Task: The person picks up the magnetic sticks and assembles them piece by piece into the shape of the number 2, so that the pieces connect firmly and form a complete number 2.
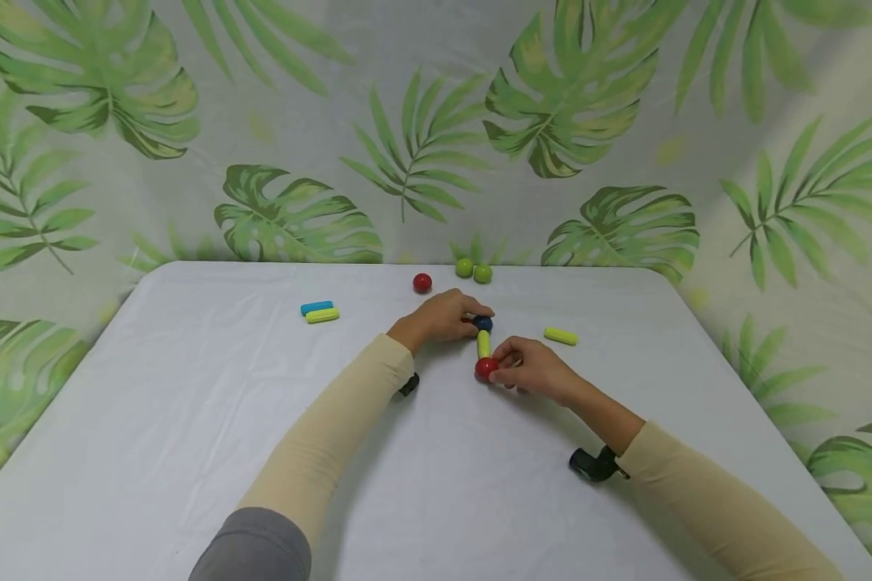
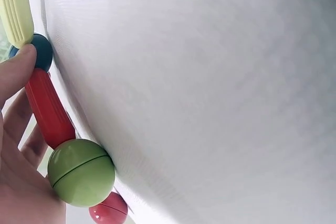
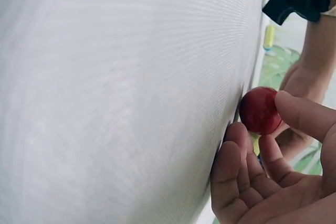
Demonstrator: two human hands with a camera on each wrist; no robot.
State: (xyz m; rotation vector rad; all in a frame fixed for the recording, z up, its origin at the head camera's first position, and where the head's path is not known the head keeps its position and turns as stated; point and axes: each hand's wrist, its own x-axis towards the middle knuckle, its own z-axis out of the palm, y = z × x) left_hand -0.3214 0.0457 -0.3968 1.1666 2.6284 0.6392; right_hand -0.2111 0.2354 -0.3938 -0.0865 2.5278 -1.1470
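My left hand [image 1: 445, 315] grips a dark blue ball [image 1: 484, 323], with its thumb pressed on the ball in the left wrist view. A ribbed yellow stick [image 1: 484, 344] runs from that ball to a red ball [image 1: 486, 369]. My right hand [image 1: 538, 369] pinches this red ball between thumb and fingers, close to the tabletop. In the left wrist view a red stick [image 2: 50, 107] joins the blue ball to a green ball [image 2: 81, 172] beside the left palm. The left hand hides that stick and green ball in the head view.
Two green balls [image 1: 474, 270] and another red ball [image 1: 422, 282] lie near the far edge of the white table [image 1: 211, 403]. At left, a blue stick [image 1: 316, 307] lies against a yellow stick [image 1: 323, 315]. One more yellow stick [image 1: 560, 336] lies right of the hands.
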